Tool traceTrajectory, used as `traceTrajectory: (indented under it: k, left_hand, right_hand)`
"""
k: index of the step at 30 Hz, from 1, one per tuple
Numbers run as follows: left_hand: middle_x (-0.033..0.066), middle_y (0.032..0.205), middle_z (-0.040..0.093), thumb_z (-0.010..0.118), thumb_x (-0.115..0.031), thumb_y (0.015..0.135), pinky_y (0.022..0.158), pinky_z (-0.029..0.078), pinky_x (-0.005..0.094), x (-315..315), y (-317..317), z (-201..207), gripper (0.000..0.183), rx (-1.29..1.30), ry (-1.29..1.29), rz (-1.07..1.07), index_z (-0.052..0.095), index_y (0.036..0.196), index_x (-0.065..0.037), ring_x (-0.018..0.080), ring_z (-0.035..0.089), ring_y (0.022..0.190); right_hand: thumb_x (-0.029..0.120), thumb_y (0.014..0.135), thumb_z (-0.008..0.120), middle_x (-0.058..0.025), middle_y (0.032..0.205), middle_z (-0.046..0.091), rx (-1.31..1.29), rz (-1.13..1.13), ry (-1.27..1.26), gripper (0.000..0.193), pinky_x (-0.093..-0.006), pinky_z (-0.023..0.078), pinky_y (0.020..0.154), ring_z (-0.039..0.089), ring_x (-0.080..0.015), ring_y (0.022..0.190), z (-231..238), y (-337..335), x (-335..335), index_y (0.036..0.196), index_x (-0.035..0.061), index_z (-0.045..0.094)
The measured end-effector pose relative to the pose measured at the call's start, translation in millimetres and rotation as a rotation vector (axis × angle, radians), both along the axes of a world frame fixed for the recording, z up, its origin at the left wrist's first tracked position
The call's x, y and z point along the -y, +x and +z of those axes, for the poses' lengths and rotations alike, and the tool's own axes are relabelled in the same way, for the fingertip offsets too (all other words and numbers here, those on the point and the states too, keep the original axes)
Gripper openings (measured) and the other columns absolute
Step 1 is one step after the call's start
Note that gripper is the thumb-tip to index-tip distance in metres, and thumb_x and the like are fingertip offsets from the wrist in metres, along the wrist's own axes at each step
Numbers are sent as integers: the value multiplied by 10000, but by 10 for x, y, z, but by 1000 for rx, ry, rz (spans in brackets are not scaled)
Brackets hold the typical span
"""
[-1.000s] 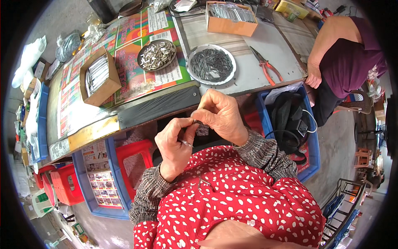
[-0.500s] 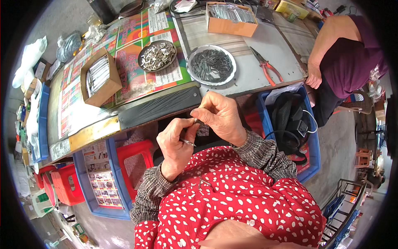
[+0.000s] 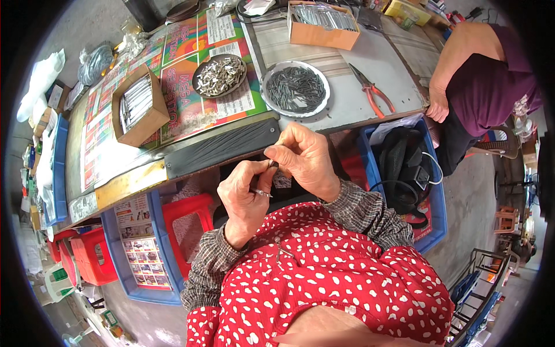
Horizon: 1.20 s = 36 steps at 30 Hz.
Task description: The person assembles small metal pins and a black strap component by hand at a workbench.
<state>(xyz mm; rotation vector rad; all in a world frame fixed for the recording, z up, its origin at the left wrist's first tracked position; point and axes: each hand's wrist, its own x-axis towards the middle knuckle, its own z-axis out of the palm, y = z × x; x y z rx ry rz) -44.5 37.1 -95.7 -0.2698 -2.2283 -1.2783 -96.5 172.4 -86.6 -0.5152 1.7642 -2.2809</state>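
Observation:
My left hand [image 3: 244, 194] is closed round a slim silvery rod [image 3: 262, 192], whose pointed end sticks out below the fingers. Most of its length is hidden in the hand. My right hand [image 3: 306, 159] pinches at the left hand's fingertips, where a small dark bit shows, too small to name. Both hands are held just off the table's front edge. Beyond them stand a dark dish [image 3: 219, 92] of short metal pieces and a white-rimmed bowl [image 3: 327, 92] of thin dark rods. Red-handled pliers [image 3: 373, 95] lie to the right.
Cardboard boxes of silvery rods stand at the left [image 3: 141, 130] and far back [image 3: 324, 37]. Blue crates flank me at the left [image 3: 156, 231] and right [image 3: 436, 225], the right one holding a black bag [image 3: 402, 168]. Another person's arm [image 3: 462, 58] rests at the table's right end.
My fingertips have drawn slightly apart, the right hand moving a little up. The rod's exposed end has tilted and risen a little in my left hand.

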Motion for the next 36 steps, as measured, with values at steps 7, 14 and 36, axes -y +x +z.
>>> traceTrajectory:
  k: [7, 14, 36]
  left_hand:
    - [-2, 692, 594, 670, 26, 783, 577, 433, 191, 92, 48, 19, 104, 368, 330, -203, 581, 833, 9, 29, 525, 631]
    - [3, 694, 598, 669, 38, 777, 568, 434, 189, 37, 27, 31, 104, 192, 124, -104, 580, 823, 8, 31, 528, 613]
    - [13, 697, 601, 666, -7, 805, 563, 431, 184, 28, 42, -22, 94, 169, 75, -60, 580, 836, 11, 30, 523, 605]
  right_hand:
    - [136, 845, 664, 9, 654, 562, 74, 200, -30, 202, -159, 372, 436, 490, -16, 528, 21, -76, -118, 764, 31, 512]
    - [136, 849, 659, 9, 634, 551, -28, 34, 38, 208, -166, 363, 421, 472, -14, 504, -24, 14, -3, 755, 32, 505]
    - [149, 847, 662, 13, 570, 524, -13, -44, 35, 240, -179, 341, 382, 447, -21, 456, -54, 7, 38, 738, 37, 480]
